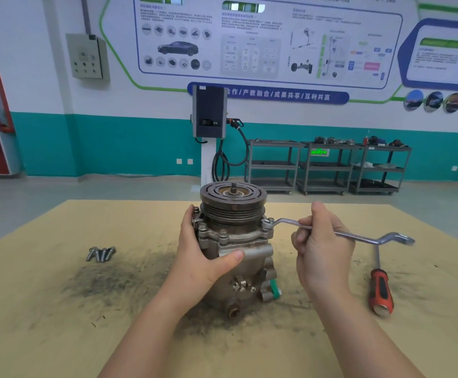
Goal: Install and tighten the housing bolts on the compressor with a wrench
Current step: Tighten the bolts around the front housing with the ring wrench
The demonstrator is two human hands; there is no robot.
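A grey metal compressor (pixel 245 257) stands upright on the table, its grooved pulley (pixel 233 199) on top. My left hand (pixel 206 252) grips the housing's left side, thumb across the front. A double-ended ring wrench (pixel 358 237) has one ring seated on a bolt (pixel 267 223) at the right of the flange. My right hand (pixel 321 246) grips the wrench shaft near that end. Other bolts (pixel 223 233) sit in the flange at the front. Several loose bolts (pixel 101 253) lie together on the table to the left.
A screwdriver with a red and black handle (pixel 381 289) lies on the table at the right. The table is covered with tan board (pixel 58 323), smeared with dark grit around the compressor. Metal shelf carts (pixel 328 166) and a wall charger (pixel 209 113) stand far behind.
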